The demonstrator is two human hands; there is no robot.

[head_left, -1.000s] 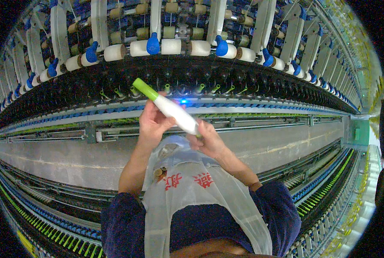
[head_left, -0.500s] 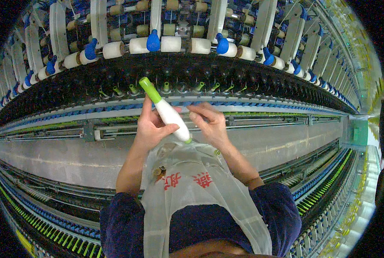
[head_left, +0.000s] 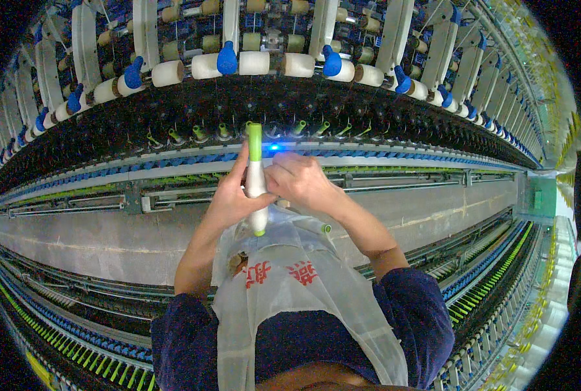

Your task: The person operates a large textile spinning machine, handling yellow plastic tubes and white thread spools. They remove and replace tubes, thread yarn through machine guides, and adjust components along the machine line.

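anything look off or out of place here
Nothing stands out. Both hands, left and right, hold one green-tipped bobbin upright in front of the machine. The white rollers sit in an even row, with nothing spilled or visibly broken.

A white bobbin (head_left: 256, 179) is showing bright green ends. Above the bobbin, cream rollers (head_left: 254, 62) are alternating with blue caps (head_left: 226, 58); below it, a white apron (head_left: 303, 293) is showing red marks.

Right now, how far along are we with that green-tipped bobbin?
Done: the bobbin is out of the apron pouch, upright before the spindle row. In hand: left hand grips it, right hand works its side. Left: it is not on a spindle yet.
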